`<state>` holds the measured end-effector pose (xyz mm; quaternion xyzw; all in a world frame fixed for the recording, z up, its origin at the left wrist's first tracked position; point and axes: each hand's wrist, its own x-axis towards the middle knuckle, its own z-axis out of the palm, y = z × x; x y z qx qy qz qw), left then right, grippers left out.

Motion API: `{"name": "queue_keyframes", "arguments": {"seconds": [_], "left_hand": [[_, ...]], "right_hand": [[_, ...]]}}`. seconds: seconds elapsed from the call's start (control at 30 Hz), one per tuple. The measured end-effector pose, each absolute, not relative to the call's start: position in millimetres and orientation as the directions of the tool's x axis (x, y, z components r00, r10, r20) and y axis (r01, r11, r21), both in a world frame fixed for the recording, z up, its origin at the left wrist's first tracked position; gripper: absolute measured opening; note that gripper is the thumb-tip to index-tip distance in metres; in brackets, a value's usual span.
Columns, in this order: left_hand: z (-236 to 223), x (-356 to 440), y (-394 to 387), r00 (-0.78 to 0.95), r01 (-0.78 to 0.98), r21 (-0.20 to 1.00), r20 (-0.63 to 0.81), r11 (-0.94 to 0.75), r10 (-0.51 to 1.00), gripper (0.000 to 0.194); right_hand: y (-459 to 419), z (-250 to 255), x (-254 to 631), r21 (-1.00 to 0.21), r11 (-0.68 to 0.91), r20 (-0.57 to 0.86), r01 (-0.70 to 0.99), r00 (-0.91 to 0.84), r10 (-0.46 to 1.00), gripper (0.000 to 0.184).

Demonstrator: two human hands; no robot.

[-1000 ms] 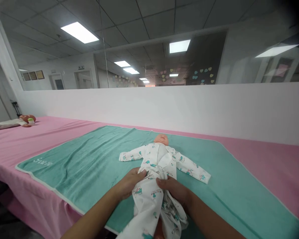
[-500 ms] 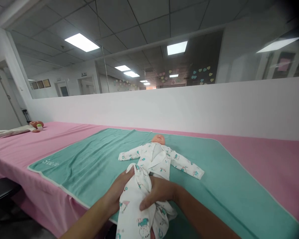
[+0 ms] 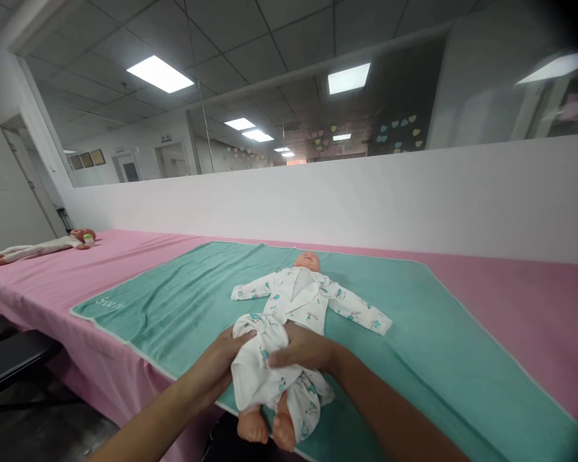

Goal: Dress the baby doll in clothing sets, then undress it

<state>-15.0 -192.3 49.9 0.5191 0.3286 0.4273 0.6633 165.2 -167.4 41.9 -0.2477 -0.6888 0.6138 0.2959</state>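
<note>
A baby doll (image 3: 307, 260) lies on its back on a green towel (image 3: 183, 289), its head away from me. It wears a white printed shirt (image 3: 298, 295), with the sleeves spread to both sides. White printed pants (image 3: 260, 372) are bunched around its legs, and both bare feet (image 3: 253, 425) stick out at the near end. My left hand (image 3: 228, 359) grips the pants' fabric from the left, thumb on top. From the right, my right hand (image 3: 301, 350) is closed on the same pants, its thumb pressed across the front. The fingers underneath are hidden.
The towel lies on a pink-covered table (image 3: 139, 247). A second doll (image 3: 43, 247) lies at the far left with a small green-capped bottle (image 3: 88, 239) by its head. Black chairs (image 3: 19, 359) stand at the left edge. A white wall (image 3: 341, 205) with a mirror or window runs behind.
The pants' legs have been drawn up from the near end, and the doll's feet now show. Both hands remain on the fabric. The view has shifted slightly.
</note>
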Motion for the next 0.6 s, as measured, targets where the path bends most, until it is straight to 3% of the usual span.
{"name": "queue_keyframes", "arguments": {"seconds": [0.1, 0.2, 0.3, 0.4, 0.5, 0.6], "left_hand": [[38, -17, -193, 0.355, -0.358, 0.914, -0.057, 0.192, 0.933, 0.032], [29, -20, -197, 0.347, -0.351, 0.915, -0.071, 0.199, 0.935, 0.028], [27, -22, -201, 0.372, -0.182, 0.978, -0.031, 0.105, 0.928, 0.032], [32, -19, -202, 0.439, 0.004, 0.995, 0.088, -0.1, 0.894, 0.051], [35, -10, -201, 0.407, 0.124, 0.943, 0.236, -0.31, 0.882, 0.062], [36, -1, -199, 0.33, 0.178, 0.931, 0.248, -0.318, 0.911, 0.057]], "right_hand": [[-167, 42, 162, -0.984, 0.161, 0.046, 0.075, -0.769, 0.638, 0.045], [-165, 33, 159, -0.989, 0.149, 0.102, 0.007, -0.698, 0.708, 0.035], [-164, 24, 161, -0.981, 0.07, 0.17, -0.183, -0.616, 0.769, 0.027], [-167, 21, 164, -0.933, -0.037, 0.197, -0.358, -0.594, 0.78, 0.026], [-169, 21, 164, -0.892, -0.093, 0.187, -0.442, -0.55, 0.814, 0.025], [-167, 20, 162, -0.879, -0.112, 0.176, -0.464, -0.533, 0.828, 0.025]]}}
